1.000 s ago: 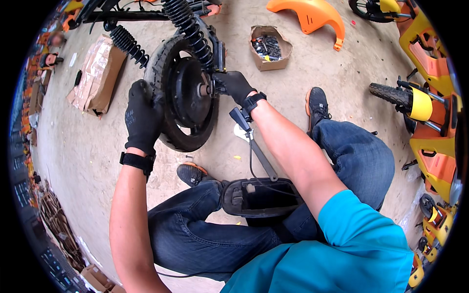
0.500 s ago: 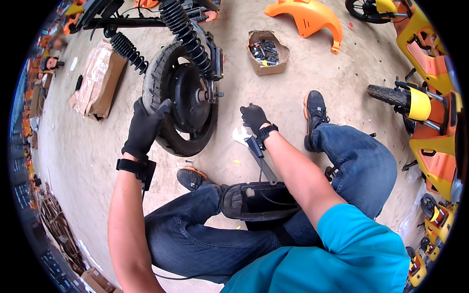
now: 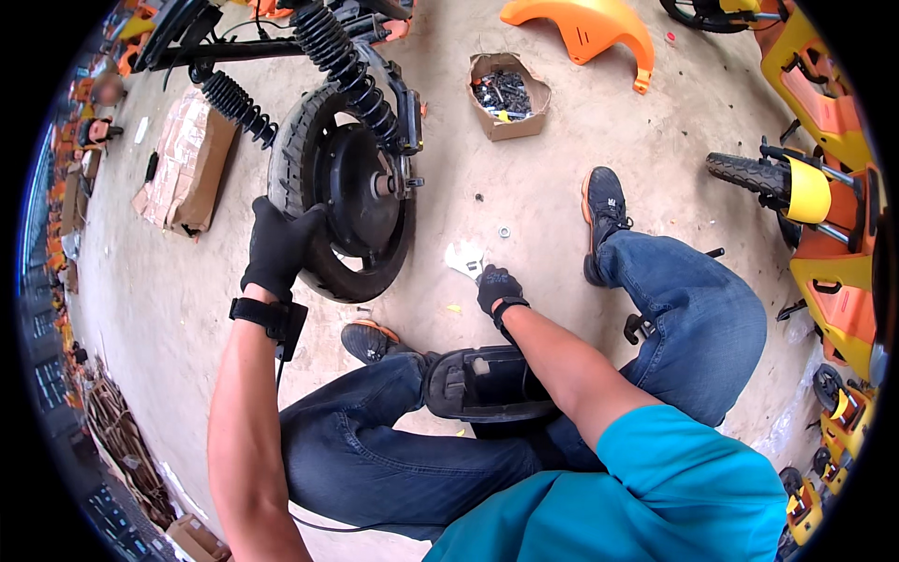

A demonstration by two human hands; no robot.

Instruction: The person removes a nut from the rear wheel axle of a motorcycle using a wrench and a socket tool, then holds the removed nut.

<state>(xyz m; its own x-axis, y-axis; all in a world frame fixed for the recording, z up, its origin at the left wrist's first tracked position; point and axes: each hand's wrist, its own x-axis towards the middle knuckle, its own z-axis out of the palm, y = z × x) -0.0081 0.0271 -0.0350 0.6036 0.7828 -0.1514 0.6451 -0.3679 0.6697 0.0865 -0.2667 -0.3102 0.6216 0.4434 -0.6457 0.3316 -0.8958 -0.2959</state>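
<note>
A black scooter wheel (image 3: 342,201) with a hub motor stands upright on the concrete floor, its axle held in a frame with two black coil shock absorbers (image 3: 342,56). My left hand (image 3: 276,248), in a black glove, grips the tyre's near left edge. My right hand (image 3: 496,286), also gloved, rests on the floor and holds the handle of a silver adjustable wrench (image 3: 465,258), whose jaw end points toward the wheel. A small metal nut or washer (image 3: 504,231) lies on the floor just beyond the wrench.
An open cardboard box of small hardware (image 3: 506,94) sits behind the wheel, an orange fender (image 3: 581,23) beyond it. Wrapped cardboard bundles (image 3: 187,164) lie at the left. Orange and yellow scooter frames with a tyre (image 3: 805,197) stand at the right. A black seat part (image 3: 482,384) rests between my legs.
My right hand left the wheel hub, came down to the floor and closed on the wrench. My left hand slid lower on the tyre.
</note>
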